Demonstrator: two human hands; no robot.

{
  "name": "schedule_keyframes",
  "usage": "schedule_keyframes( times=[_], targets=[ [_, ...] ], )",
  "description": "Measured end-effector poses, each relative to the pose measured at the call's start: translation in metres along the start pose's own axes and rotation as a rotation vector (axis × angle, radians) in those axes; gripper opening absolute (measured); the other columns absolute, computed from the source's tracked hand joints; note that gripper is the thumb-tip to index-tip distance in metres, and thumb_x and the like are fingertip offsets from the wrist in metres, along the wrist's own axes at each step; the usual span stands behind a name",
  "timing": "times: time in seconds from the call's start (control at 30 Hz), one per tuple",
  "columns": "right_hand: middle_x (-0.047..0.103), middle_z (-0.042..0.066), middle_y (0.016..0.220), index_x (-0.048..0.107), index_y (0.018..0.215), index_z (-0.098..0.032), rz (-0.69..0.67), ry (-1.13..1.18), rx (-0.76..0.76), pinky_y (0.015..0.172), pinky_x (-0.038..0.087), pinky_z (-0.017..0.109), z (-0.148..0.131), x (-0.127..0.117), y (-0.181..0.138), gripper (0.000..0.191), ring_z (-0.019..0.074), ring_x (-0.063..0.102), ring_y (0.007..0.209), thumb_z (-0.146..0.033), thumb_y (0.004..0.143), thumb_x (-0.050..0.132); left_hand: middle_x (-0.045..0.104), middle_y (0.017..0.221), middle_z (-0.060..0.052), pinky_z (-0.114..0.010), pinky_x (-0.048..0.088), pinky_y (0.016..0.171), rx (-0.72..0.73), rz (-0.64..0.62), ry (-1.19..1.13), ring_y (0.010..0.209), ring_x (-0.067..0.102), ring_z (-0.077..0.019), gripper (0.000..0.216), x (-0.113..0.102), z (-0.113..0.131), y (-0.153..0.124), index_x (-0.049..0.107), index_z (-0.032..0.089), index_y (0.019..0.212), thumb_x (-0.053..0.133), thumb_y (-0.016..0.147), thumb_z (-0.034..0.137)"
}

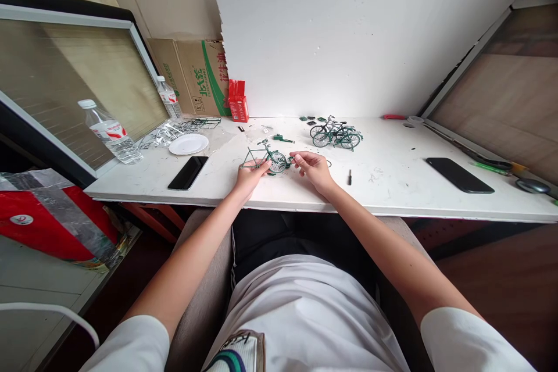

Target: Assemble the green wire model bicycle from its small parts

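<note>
A small green model bicycle (264,158), partly built, stands on the white table (392,186) in front of me. My left hand (250,176) grips its frame near the front wheel, fingers closed on it. My right hand (313,168) is just right of the rear wheel, its fingers pinched on something I cannot make out. Two finished green model bicycles (335,133) stand farther back, to the right.
A black phone (188,172) and a white plate (189,143) lie at the left, with two water bottles (111,132) and clear plastic packaging. A second phone (459,174) lies at the right. A small screwdriver (349,176) rests near my right hand. A red carton (238,101) stands by the wall.
</note>
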State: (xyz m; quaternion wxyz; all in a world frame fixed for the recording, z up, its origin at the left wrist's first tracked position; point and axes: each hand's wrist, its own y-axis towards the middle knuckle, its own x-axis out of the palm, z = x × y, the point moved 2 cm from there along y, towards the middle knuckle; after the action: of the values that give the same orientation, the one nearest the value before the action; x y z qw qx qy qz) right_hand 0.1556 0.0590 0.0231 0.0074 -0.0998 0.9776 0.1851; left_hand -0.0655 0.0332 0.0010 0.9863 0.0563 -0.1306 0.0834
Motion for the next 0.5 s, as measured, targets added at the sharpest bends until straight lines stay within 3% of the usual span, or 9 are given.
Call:
schedule_keyframes(
  times=[0.23, 0.5],
  targets=[
    [0.081, 0.01, 0.118, 0.086, 0.1, -0.023, -0.038, 0.025, 0.067, 0.06, 0.054, 0.029, -0.0032, 0.0012, -0.0021, 0.042, 0.0264, 0.072, 0.101, -0.057, 0.076, 0.09, 0.079, 0.092, -0.009, -0.031, 0.05, 0.078, -0.016, -0.012, 0.012, 0.083, 0.071, -0.0194, 0.049, -0.0002, -0.0004, -0.0002, 0.081, 0.015, 0.094, 0.099, 0.063, 0.048],
    [0.077, 0.007, 0.112, 0.084, 0.106, -0.025, -0.094, 0.254, 0.195, 0.06, 0.046, 0.023, -0.0015, -0.0012, -0.0014, 0.043, 0.0206, 0.067, 0.103, -0.059, 0.08, 0.086, 0.079, 0.095, -0.008, -0.031, 0.049, 0.077, -0.006, -0.046, 0.009, 0.082, 0.07, -0.0182, 0.047, -0.0004, -0.0022, 0.0004, 0.081, 0.015, 0.094, 0.098, 0.064, 0.048]
  ],
)
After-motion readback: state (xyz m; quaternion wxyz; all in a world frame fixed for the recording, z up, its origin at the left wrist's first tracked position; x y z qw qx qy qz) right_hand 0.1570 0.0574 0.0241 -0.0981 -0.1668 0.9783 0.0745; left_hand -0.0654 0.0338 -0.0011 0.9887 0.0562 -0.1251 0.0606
